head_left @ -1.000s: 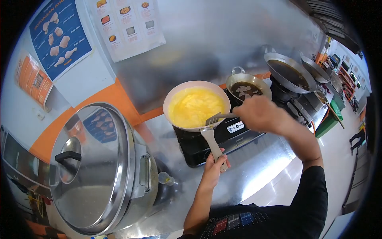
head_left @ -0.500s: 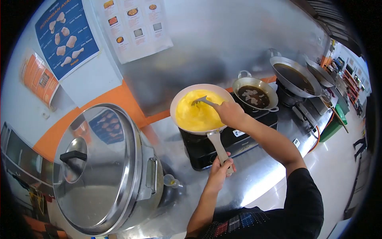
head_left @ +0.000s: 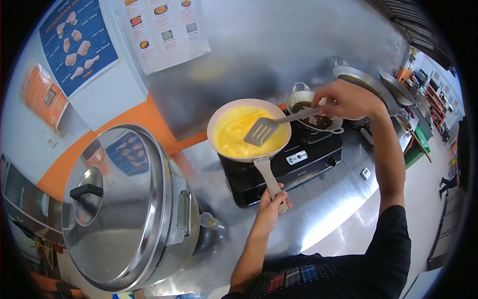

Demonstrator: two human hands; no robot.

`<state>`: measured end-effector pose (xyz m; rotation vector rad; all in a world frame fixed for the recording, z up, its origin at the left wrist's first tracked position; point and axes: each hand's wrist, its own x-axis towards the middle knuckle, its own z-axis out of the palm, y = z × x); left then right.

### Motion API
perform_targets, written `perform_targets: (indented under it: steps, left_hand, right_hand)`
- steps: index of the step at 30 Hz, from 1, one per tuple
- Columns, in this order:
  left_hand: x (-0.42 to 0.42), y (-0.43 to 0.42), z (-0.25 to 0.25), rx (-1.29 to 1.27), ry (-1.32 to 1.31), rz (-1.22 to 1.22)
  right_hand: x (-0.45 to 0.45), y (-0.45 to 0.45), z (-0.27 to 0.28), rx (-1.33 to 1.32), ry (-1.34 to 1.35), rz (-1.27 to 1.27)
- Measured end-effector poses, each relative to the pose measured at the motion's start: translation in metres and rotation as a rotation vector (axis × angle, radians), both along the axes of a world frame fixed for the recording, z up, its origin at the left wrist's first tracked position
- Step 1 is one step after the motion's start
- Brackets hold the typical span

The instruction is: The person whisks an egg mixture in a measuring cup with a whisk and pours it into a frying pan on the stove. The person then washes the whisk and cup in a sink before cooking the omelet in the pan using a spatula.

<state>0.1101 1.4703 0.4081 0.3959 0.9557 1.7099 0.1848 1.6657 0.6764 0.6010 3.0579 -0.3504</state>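
Yellow egg (head_left: pixel 231 132) covers the bottom of a pale frying pan (head_left: pixel 215 115), which sits on the left burner of a black gas stove (head_left: pixel 316 155). The egg looks partly set, with soft folds. My left hand (head_left: pixel 270 209) is closed around the pan's beige handle (head_left: pixel 265 172). Up to the right, my right hand (head_left: pixel 353 99) grips the handle of a grey slotted spatula (head_left: pixel 264 130). The spatula's slotted head shows flat over the right part of the egg; whether it touches the egg I cannot tell.
A small wok (head_left: pixel 304 97) with dark liquid stands on the right burner, partly behind my right hand. Larger woks (head_left: pixel 396 89) are farther right. A big lidded steel pot (head_left: pixel 119 199) fills the left side, with a small clear container (head_left: pixel 209 221) beside it.
My right hand has risen and moved right, away from the pan. The spatula has come up out of its tilted stirring position, its slotted face now visible. My left hand keeps the pan handle.
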Motion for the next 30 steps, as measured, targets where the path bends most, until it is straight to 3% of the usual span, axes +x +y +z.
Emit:
perform_targets:
  steps: [2,5,9,11,14,17,25,30]
  left_hand:
    - [-0.002,0.002,-0.006,0.024,0.000,-0.029]
    - [-0.004,0.003,-0.009,0.034,0.026,-0.044]
    - [-0.003,0.003,-0.005,0.003,0.031,-0.017]
    - [-0.004,0.002,-0.004,-0.002,0.041,-0.027]
    - [0.000,0.004,-0.003,-0.023,0.046,0.014]
    - [-0.002,0.003,-0.004,-0.011,0.043,-0.036]
    - [0.001,0.005,-0.007,-0.022,0.108,-0.004]
    - [0.005,0.007,-0.003,-0.019,0.031,0.056]
  right_hand:
    - [0.010,0.012,-0.005,-0.103,-0.056,0.000]
    - [0.010,0.028,-0.039,-0.018,-0.050,0.185]
    - [-0.015,0.021,-0.084,-0.217,-0.034,0.202]
    - [-0.029,0.019,-0.106,-0.151,0.003,0.251]
    - [-0.050,-0.001,-0.121,-0.253,0.075,0.097]
    - [-0.074,-0.001,-0.161,-0.079,0.301,0.138]
    - [-0.119,-0.022,-0.189,0.035,0.369,-0.183]
    - [-0.127,0.006,-0.197,0.045,0.348,-0.255]
